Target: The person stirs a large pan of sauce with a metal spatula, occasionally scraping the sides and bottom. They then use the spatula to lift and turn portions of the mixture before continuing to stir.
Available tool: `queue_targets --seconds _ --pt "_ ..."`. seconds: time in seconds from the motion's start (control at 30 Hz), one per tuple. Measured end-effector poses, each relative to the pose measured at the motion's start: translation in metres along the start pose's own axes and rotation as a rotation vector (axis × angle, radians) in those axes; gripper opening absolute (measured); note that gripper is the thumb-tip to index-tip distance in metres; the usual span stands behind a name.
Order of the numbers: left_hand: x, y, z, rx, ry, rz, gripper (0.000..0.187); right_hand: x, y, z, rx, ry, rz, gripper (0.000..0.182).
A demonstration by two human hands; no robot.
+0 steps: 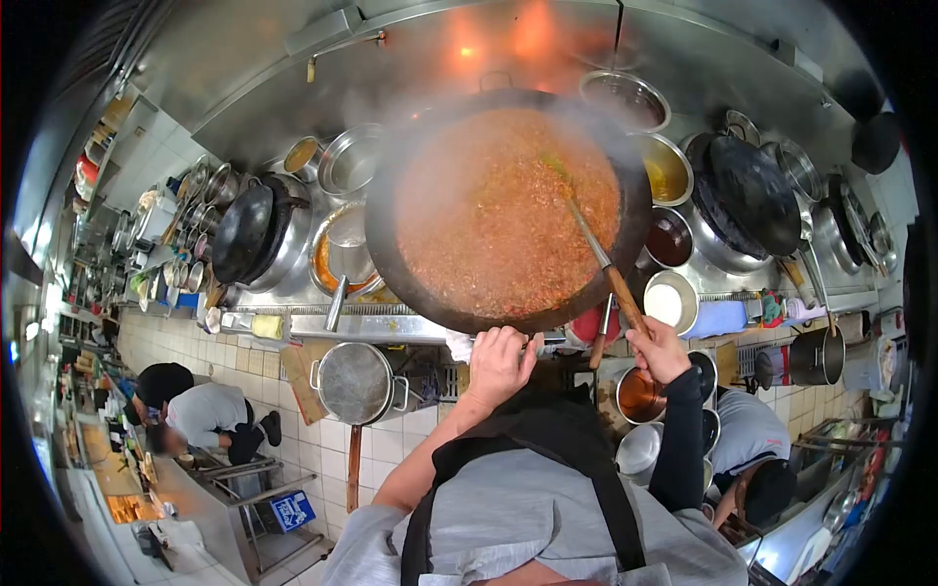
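A very large dark wok [379,249] holds a steaming, reddish-orange minced mixture [498,215]. My right hand [660,352] is closed around the wooden handle of a long cooking spatula or ladle [611,273]. Its metal shaft slants up and left into the mixture, where the head is buried. At the wok's near rim, my left hand [501,366] has its fingers bent over a white cloth [459,344], part of which sticks out to the left. How far the fingers reach round the rim is hidden.
Left of the wok, a strainer [349,244] sits over an oily pan. Bowls with yellow liquid [664,171], dark sauce [668,237] and white contents [670,301] line its right. A lidded pot [357,384] stands below left. Two people [210,420] [747,435] bend nearby.
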State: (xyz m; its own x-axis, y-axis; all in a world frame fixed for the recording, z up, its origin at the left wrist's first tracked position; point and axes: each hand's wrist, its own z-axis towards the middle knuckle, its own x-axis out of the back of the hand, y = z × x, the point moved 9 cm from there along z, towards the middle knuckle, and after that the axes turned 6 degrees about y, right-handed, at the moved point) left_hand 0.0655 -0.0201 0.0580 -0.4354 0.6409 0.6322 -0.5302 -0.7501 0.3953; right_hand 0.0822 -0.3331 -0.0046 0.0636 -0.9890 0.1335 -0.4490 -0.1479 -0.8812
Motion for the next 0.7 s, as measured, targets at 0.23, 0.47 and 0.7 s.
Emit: queue_targets --seconds 0.23,0.47,0.7 --pt "0.002 0.003 -0.002 0.006 0.012 -0.014 0.022 -0.004 -0.014 -0.008 0.354 0.226 -0.4 0.04" --pt "0.001 0.001 -0.002 -0.022 0.004 -0.053 0.021 -0.014 -0.071 -0.01 0.326 0.177 -0.705 0.03" --pt "0.004 0.0 -0.008 -0.038 -0.032 -0.13 0.019 -0.023 -0.047 -0.034 0.395 0.308 -0.681 0.034"
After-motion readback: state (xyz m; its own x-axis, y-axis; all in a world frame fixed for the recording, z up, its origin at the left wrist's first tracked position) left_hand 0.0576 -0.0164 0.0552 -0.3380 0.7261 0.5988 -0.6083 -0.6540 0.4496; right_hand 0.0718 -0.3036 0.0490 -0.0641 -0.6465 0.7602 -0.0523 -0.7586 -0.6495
